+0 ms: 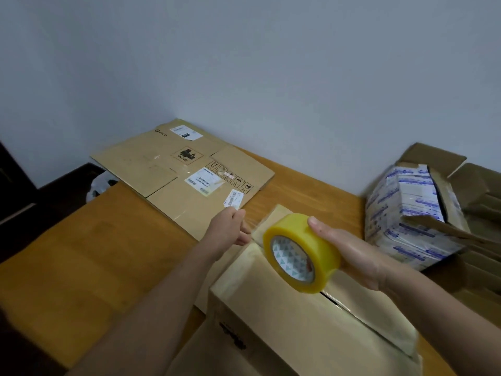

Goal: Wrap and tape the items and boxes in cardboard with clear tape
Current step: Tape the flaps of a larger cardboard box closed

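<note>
Glossy yellowish plastic tape roll (301, 252), matt brown cardboard box (292, 321), smooth wooden table (81, 256).

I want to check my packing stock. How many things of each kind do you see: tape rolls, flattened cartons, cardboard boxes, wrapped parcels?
Yellowish roll of clear tape: 1
Flattened brown cardboard carton with labels: 1
Brown cardboard boxes: 2 (near closed box, open box at right)
White parcel with blue print: 1
Total: 5
</note>
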